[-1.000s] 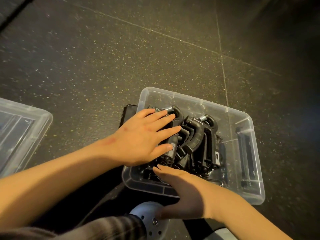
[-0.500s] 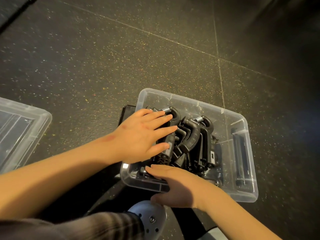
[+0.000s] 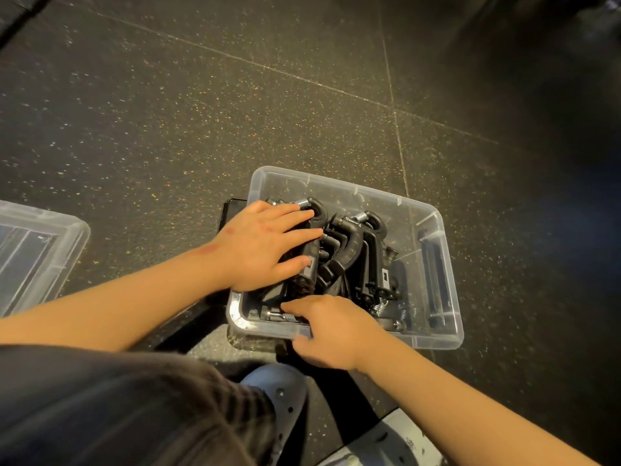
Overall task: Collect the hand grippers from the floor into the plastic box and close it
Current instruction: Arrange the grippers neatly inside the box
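A clear plastic box (image 3: 440,227) stands open on the dark floor in front of me. Several black hand grippers (image 3: 353,253) with steel springs lie packed inside it. My left hand (image 3: 265,243) lies flat with straight fingers on the leftmost grippers. My right hand (image 3: 332,327) rests over the box's near rim, its fingers reaching down onto a gripper at the near wall; whether it holds anything is hidden.
The clear lid (image 3: 37,250) lies on the floor at the left edge. A black flat object (image 3: 232,210) pokes out from under the box's left side. My grey shoes (image 3: 282,395) and dark trouser leg fill the bottom.
The right hand has slid a little left and further over the near rim. The left hand stays pressed on the grippers. The view has shifted slightly.
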